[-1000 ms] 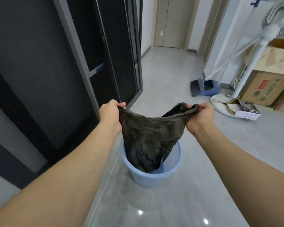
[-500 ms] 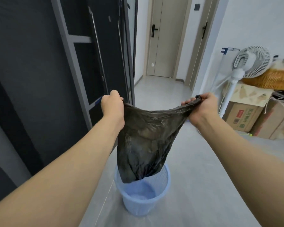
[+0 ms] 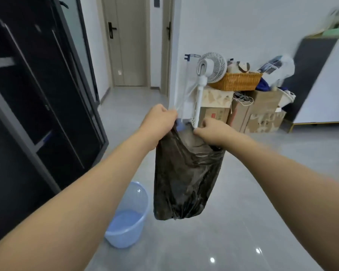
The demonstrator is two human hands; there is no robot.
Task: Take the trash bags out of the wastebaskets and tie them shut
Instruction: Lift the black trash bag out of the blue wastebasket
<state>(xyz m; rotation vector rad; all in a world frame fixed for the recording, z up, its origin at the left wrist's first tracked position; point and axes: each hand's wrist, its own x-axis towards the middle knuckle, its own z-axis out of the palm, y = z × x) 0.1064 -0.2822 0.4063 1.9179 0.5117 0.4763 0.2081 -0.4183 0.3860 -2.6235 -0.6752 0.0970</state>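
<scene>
Floor of pale grey glossy tile (image 3: 243, 222) runs under everything, and on it, low and to the left, stands the round light-blue plastic wastebasket (image 3: 125, 218), now without a liner. Hanging in the air to its right, clear of its rim, is the thin, dark, half-translucent plastic trash bag (image 3: 184, 182). It is wrinkled and slack, with a small bulge at the bottom that suggests little inside. Its mouth is partly gathered at the top between the two hands. The left hand (image 3: 160, 120) is closed in a fist on one side of the rim; the right hand (image 3: 211, 132) pinches the other side between thumb and fingers. The step in hand looks like closing the mouth for tying. To do it well, draw both sides into two long tails, keep the bag hanging so its contents stay low, then cross and knot the tails snugly.
</scene>
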